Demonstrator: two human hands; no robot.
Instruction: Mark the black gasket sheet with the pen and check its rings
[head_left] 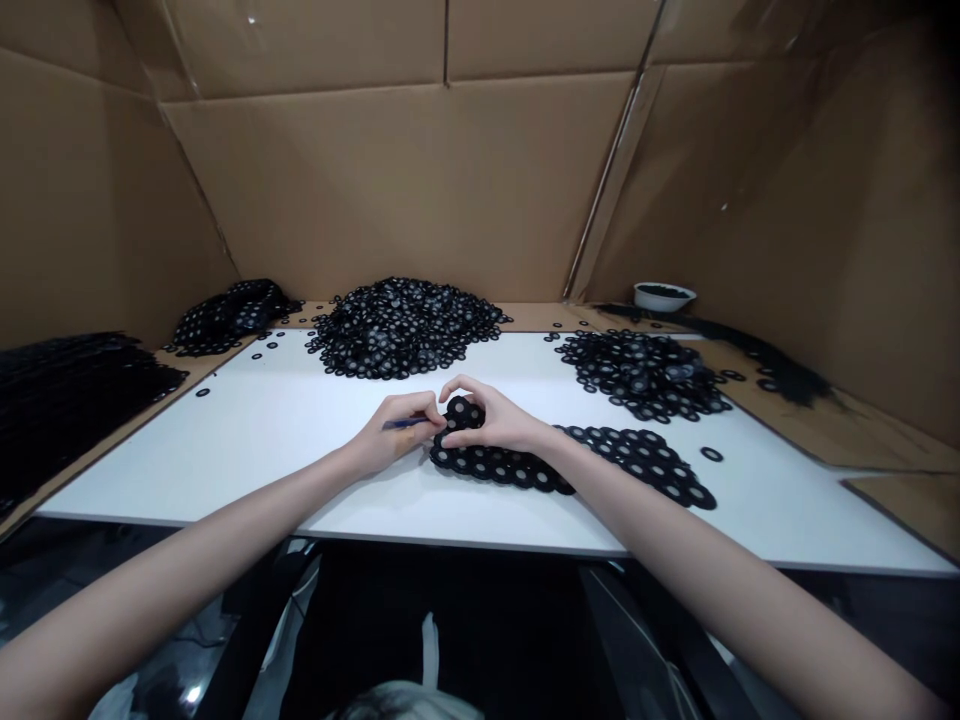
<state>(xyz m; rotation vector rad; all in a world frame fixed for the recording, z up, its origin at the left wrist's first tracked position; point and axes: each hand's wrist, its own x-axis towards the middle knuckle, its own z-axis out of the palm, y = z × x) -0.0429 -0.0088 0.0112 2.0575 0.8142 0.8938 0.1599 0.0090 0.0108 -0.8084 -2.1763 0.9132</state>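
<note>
**Two hands work a sheet of black rings at the middle of the white desk**

Brown cardboard walls (390,190) close in the whole upper half of the frame, forming a booth that would keep loose parts from scattering off the back. Below them the white desk (247,440) spans the centre, its pale surface making the black pieces easy to see.

The biggest heap of loose black rings (401,325) sits at upper centre, against the back edge, within reach of both arms. A second, flatter heap (645,372) lies right of centre. At far left, dark stacked sheets (67,390) rest off the desk's edge, with a smaller pile of punched sheet (229,315) beyond them. A small white bowl (664,295) stands at upper right, by the wall.

The sheet of joined rings (600,455) stretches from the centre toward the right, lying flat so its near end can be lifted.

The right hand (495,420) curls over that raised end, its fingers pinching the folded sheet to steady it. The left hand (394,435) is clenched around a thin blue tool (405,423), tip aimed at the sheet where the two hands meet; the tip's contact is too small to judge.

A few stray single rings (711,454) dot the desk.
</note>
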